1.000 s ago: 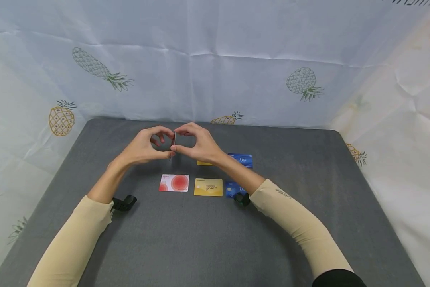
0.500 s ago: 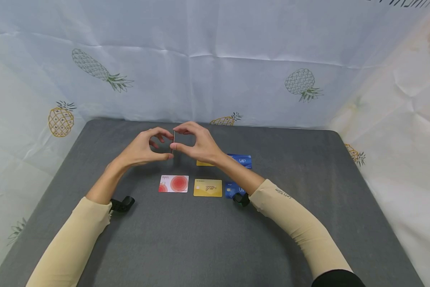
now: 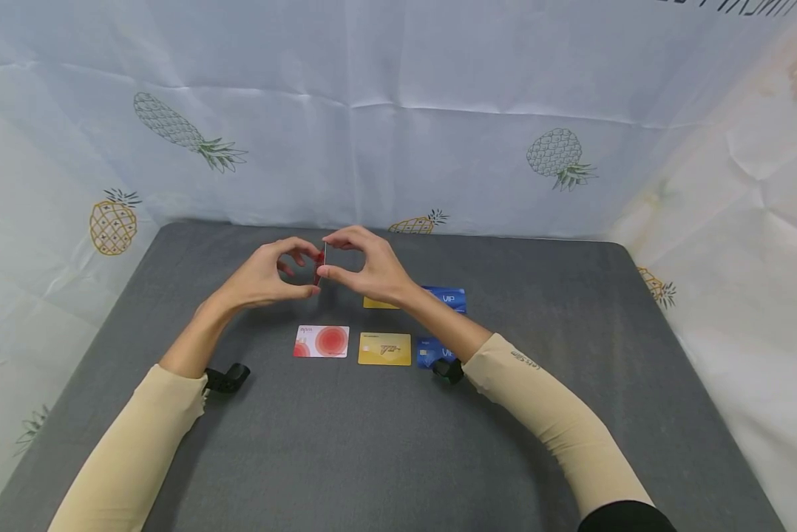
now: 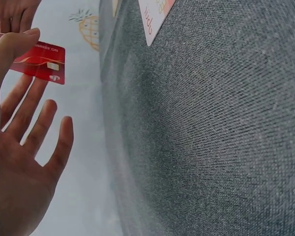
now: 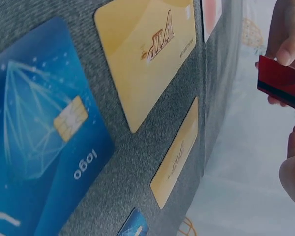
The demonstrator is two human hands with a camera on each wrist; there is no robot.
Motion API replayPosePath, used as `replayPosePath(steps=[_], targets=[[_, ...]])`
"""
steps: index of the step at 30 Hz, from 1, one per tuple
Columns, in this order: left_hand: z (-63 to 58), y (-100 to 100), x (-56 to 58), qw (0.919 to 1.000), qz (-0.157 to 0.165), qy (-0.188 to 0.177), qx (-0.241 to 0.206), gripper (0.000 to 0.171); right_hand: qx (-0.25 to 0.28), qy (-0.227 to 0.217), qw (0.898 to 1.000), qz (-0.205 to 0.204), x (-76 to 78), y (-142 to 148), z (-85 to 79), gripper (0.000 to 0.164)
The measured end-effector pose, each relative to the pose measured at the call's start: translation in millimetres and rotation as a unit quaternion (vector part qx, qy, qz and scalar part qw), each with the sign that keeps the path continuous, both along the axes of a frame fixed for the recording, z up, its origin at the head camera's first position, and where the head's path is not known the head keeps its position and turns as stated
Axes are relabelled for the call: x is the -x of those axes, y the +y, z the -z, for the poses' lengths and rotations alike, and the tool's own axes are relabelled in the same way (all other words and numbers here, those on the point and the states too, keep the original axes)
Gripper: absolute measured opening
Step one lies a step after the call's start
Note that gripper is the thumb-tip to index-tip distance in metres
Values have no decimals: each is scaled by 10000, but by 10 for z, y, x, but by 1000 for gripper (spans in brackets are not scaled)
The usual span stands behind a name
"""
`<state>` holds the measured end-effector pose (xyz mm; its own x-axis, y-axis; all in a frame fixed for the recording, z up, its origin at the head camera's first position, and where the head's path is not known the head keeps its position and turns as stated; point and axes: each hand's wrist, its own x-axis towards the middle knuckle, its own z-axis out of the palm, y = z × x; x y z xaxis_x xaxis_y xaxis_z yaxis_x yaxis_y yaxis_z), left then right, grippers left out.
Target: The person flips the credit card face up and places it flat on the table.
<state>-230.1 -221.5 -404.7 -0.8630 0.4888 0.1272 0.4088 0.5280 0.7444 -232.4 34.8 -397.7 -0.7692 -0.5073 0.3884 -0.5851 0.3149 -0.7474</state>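
Observation:
Above the back-left part of the table, my left hand (image 3: 262, 273) and right hand (image 3: 372, 266) hold a red card (image 3: 320, 267) between them, thumb and fingertips of each at it. It stands upright, nearly edge-on in the head view. In the left wrist view, the red card (image 4: 44, 56) shows its face with a chip; several fingers of the left hand (image 4: 29, 162) spread below it. The right wrist view shows a dark stripe across the red card (image 5: 280, 81). On the table lie a white-and-red card (image 3: 321, 341), a gold card (image 3: 384, 349) and a blue card (image 3: 430, 352).
Behind these lie another gold card (image 3: 376, 303) and another blue VIP card (image 3: 446, 297), partly hidden by the right hand and forearm. Everything rests on a grey cloth-covered table (image 3: 385, 443). A pineapple-printed curtain (image 3: 385, 148) hangs along its back edge.
The red card has turned slightly, so a sliver of its red face shows in the head view. Both hands stay nearly in place, and the cards on the table have not moved.

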Motion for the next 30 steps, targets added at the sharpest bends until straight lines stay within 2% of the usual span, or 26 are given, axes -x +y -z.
replayPosePath(steps=[9,14,24,30], targets=[[-17,0,0,9999,-77,-6,86,56,-222,-111,9997,40,21,16,-12,58],[-28,0,1,9999,-100,8,137,57,-267,-21,9996,41,25,9,-10,55],[31,-16,18,9994,-63,65,338,59,-120,43,9999,-13,21,4,-4,53],[25,-44,13,9986,-177,100,487,58,-176,-88,9998,-20,19,31,-6,54]])
